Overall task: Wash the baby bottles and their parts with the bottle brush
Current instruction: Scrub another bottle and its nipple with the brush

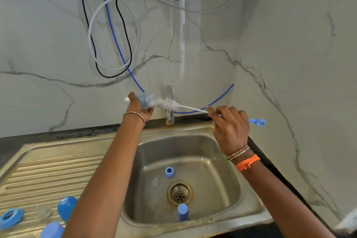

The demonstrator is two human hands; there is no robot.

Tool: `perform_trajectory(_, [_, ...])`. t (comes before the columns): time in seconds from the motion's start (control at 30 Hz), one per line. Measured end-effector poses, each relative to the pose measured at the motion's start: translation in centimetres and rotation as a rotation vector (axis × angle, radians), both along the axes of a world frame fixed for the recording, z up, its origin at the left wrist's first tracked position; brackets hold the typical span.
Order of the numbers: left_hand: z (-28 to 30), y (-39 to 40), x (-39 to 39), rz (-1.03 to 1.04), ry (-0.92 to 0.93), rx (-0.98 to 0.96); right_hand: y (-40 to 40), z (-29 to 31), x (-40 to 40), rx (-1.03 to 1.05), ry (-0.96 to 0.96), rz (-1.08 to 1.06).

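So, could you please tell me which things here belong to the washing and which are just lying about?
Job: bottle in left hand; bottle brush in right hand; blue parts in sink: ring, cap; blue parts on drainboard.
Lying about: hoses and cables, tap.

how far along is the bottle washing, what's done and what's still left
Done: cannot tell; nothing shows which pieces are washed. In hand: the left hand holds a bottle while the right hand works the bottle brush at its mouth, above the sink. Probably left: a blue ring, a clear teat and a blue cap lying in the basin, plus blue parts on the drainboard.
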State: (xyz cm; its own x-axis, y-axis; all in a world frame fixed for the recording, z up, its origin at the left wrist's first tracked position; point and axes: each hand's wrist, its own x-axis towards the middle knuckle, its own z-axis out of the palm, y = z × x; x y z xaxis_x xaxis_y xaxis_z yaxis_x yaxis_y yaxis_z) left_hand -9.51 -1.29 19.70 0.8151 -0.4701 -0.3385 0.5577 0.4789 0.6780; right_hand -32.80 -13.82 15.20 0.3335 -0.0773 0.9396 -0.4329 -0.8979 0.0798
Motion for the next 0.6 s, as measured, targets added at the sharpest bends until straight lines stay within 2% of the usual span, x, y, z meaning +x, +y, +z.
perform_trajectory(0.03, [-0.6, 0.0, -0.2, -0.001, -0.028, -0.044, 0.2, 0.6, 0.0, 0.15, 0.061, 0.057])
perform_trajectory(0.07, [-0.9, 0.2, -0.4, -0.004, -0.072, -0.114, 0.4, 1.3, 0.1, 0.438, 0.153, 0.146])
perform_trajectory(0.17, [-1.1, 1.1, -0.4, -0.1, -0.27, -0.354, 0.6, 3.1, -0.2, 1.718, 0.542, 0.549])
perform_trajectory(0.2, [-1.4, 1.3, -0.1, -0.155, -0.321, -0.412, 0.4, 2.8, -0.5, 1.966, 0.609, 0.658])
perform_trajectory(0.27, [-1.9, 1.6, 0.4, -0.217, -0.369, -0.515, 0.0, 2.0, -0.3, 2.094, 0.641, 0.762])
perform_trajectory(0.3, [-2.0, 1.6, 0.9, -0.198, -0.364, -0.514, 0.1, 1.6, -0.1, 2.048, 0.617, 0.746])
perform_trajectory(0.33, [-1.9, 1.6, 1.1, -0.145, -0.357, -0.483, 0.3, 1.3, 0.2, 1.891, 0.595, 0.658])
perform_trajectory(0.43, [-1.5, 1.3, 1.9, 0.087, -0.344, -0.327, 0.4, 0.7, 0.4, 1.043, 0.618, 0.054])
perform_trajectory(0.47, [-1.6, 1.1, 2.0, 0.149, -0.315, -0.257, 0.5, 0.5, 0.3, 0.812, 0.57, -0.122])
perform_trajectory(0.5, [-1.6, 1.0, 1.8, 0.206, -0.284, -0.189, 0.8, 0.4, 0.0, 0.661, 0.47, -0.164])
perform_trajectory(0.6, [-1.4, 0.8, 1.0, 0.349, -0.136, -0.065, 1.3, -1.1, 0.0, 0.363, 0.264, 0.025])
